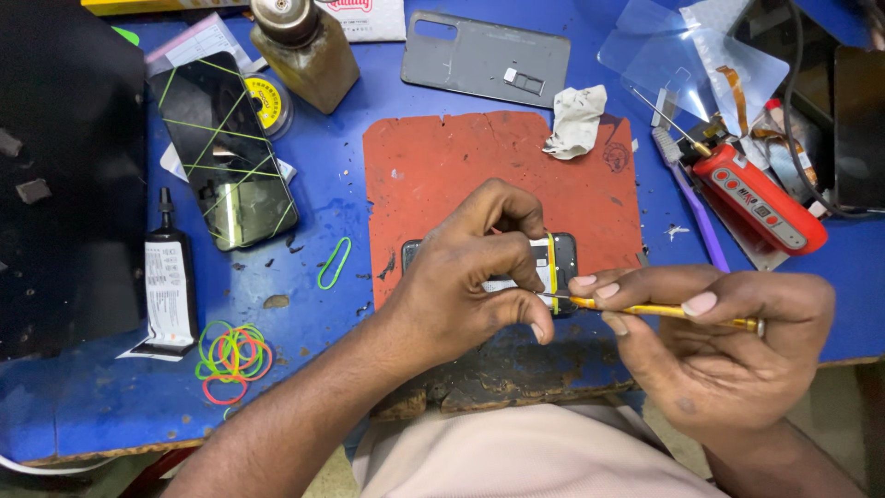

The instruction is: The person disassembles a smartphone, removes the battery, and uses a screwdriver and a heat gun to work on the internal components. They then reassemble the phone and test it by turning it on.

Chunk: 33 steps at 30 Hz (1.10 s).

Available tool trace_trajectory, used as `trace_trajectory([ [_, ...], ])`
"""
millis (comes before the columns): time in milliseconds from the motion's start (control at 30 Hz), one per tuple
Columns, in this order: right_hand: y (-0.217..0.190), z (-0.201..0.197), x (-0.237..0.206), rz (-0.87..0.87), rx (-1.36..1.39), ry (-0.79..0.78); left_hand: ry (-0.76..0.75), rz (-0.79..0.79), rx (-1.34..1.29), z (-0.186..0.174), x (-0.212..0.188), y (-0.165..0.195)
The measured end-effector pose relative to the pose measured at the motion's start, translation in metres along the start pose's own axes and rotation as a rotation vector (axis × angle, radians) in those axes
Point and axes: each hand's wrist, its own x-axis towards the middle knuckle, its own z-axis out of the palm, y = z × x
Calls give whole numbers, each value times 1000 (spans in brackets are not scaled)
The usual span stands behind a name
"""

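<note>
Opened black phone on a red rubber mat

Left hand fingers pin the opened black phone; right hand fingers pinch a slim yellow-handled screwdriver, tip at its edge.

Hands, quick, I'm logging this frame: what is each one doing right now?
Left hand: closed, fingers pinning the opened phone to the red mat.
Right hand: closed, holding the yellow screwdriver.

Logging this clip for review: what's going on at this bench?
A person's left hand steadies an opened phone on the red mat, while the right hand holds a yellow-handled screwdriver with its tip at the phone's edge. Another phone bound with green rubber bands lies to the left.
</note>
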Motion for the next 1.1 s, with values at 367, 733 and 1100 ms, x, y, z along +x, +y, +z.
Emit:
trace_trajectory([
  [367, 0, 2, 3, -23, -13, 10, -11, 0, 13, 0, 1, 2],
  [733, 4, 7, 4, -39, -2, 15, 0, -43, 31, -2, 4, 9],
  [1100, -5, 5, 13, -49, -69, 30, 36, 42, 265, -32, 4, 35],
])
